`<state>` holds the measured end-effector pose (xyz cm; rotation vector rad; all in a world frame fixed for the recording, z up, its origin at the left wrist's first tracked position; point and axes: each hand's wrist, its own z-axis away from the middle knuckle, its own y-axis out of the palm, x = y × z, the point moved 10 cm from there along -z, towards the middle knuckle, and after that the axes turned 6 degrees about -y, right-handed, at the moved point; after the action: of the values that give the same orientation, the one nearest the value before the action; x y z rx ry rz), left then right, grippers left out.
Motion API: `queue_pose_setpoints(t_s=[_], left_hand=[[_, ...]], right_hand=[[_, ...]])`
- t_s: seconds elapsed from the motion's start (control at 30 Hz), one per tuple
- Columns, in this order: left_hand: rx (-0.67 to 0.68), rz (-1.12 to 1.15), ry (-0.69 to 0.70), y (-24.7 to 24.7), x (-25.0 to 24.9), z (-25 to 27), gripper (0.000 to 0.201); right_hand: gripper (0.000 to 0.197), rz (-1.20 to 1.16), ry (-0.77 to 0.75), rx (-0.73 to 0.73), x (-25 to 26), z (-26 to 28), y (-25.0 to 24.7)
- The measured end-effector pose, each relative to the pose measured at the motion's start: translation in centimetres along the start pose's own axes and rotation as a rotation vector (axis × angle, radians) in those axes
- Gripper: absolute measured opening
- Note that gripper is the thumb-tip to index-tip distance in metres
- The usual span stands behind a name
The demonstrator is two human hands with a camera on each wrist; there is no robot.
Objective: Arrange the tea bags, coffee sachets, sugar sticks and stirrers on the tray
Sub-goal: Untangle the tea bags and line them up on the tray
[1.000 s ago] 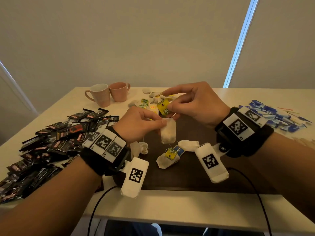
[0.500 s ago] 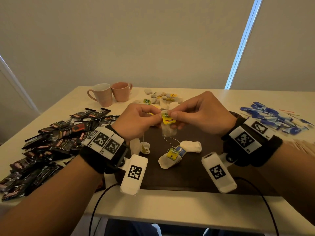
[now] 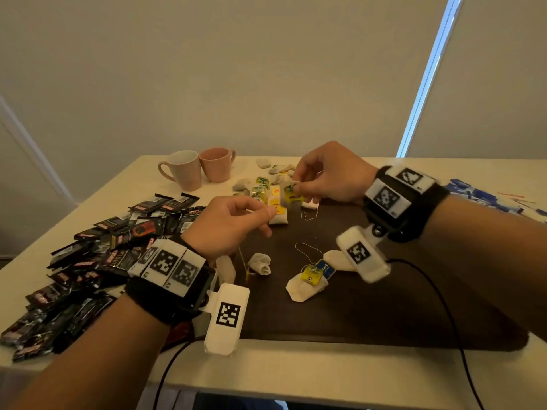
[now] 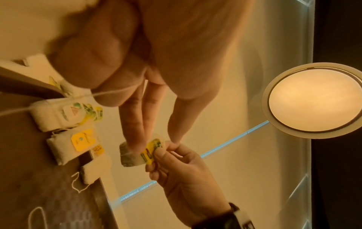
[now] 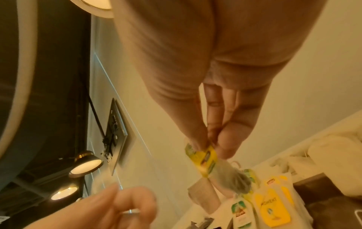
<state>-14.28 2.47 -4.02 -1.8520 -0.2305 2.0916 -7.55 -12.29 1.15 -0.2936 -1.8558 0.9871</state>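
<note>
My right hand [image 3: 296, 188] pinches a tea bag with a yellow tag [image 3: 291, 193] in the air above the far edge of the dark brown tray [image 3: 384, 315]. The right wrist view shows the tag [image 5: 207, 161] under the thumb and the grey bag [image 5: 233, 178] hanging below. My left hand [image 3: 270, 216] hovers lower and to the left, apart from that bag, thumb and forefinger pressed together. A thin string [image 4: 117, 90] runs through its curled fingers. Several tea bags lie on the tray: one tagged [image 3: 305, 287], one crumpled [image 3: 260, 263], one at the far edge [image 3: 278, 217].
A loose heap of tea bags [image 3: 260, 184] lies just beyond the tray. Black coffee sachets [image 3: 103, 253] cover the table's left side and blue sugar sticks [image 3: 479, 193] its right. Two pink mugs [image 3: 183, 170] stand at the back left. Wrist cables trail over the near edge.
The hands, joined at the tea bag half a second ago, have parted. My right hand carried the bag up and toward the far side; my left hand let go of it and stayed lower.
</note>
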Motion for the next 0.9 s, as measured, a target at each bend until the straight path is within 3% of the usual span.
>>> queue_pose_setpoints(t_s=[0.13, 0.37, 0.53, 0.8, 0.9], left_hand=[[-0.049, 0.074, -0.122, -1.1, 2.1, -0.4, 0.034], [-0.002, 0.217, -0.204, -0.7, 2.9, -1.0, 0.048], [0.007, 0.299, -0.198, 0.0, 2.9, -1.4, 0.048], [0.014, 0.379, -0.154, 0.3, 2.3, -1.4, 0.048], [0.016, 0.432, -0.112, 0.2, 1.6, -1.3, 0.049]], right_hand=[[0.009, -0.064, 0.15, 0.127, -1.9, -3.5, 3.5], [0.012, -0.073, 0.225, 0.334, -2.3, -6.3, 9.6], [0.023, 0.242, 0.183, 0.288, -3.0, -8.6, 9.9], [0.011, 0.095, 0.163, 0.148, -2.6, -7.5, 7.5], [0.012, 0.057, 0.102, 0.159, -1.1, -5.0, 5.7]])
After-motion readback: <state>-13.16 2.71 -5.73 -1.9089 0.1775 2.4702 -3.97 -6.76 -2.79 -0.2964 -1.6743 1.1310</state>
